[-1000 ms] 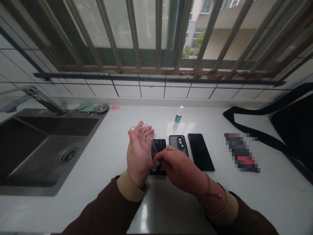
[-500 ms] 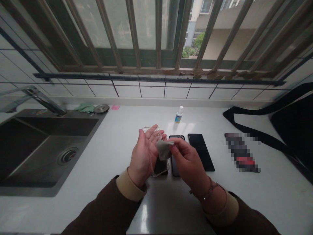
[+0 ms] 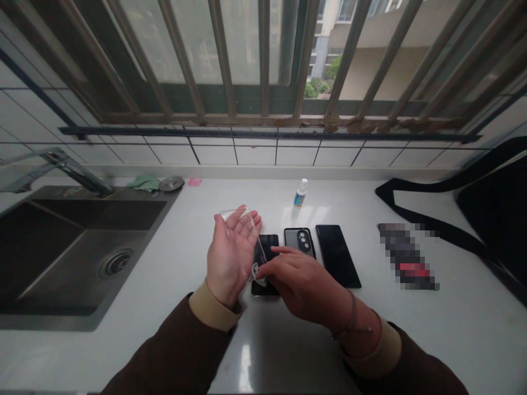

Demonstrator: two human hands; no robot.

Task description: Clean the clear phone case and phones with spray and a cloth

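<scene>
A clear phone case (image 3: pixel 252 222) lies across the upturned palm of my left hand (image 3: pixel 231 255), held at its edges by the thumb and fingers. My right hand (image 3: pixel 298 280) pinches a small grey-white cloth (image 3: pixel 258 274) against the near end of the case. Much of the cloth is hidden by my fingers. Beneath the hands is a dark phone (image 3: pixel 270 241), partly covered. Just beyond my right hand, a black phone case with camera cutouts (image 3: pixel 294 240) rests on the counter. Beside it lies a flat black phone-like slab (image 3: pixel 338 255).
A small white spray bottle (image 3: pixel 300 193) stands toward the back of the white counter (image 3: pixel 164 351). On the left are a sink (image 3: pixel 93 263) and faucet (image 3: pixel 78 173), with a green cloth (image 3: pixel 144 182) and metal strainer (image 3: pixel 172 184). A black strapped bag (image 3: pixel 494 192) is at right.
My left hand and the clear case have shifted left. The cloth in my right hand has moved down the case to its near end, exposing more of the dark phone and black case.
</scene>
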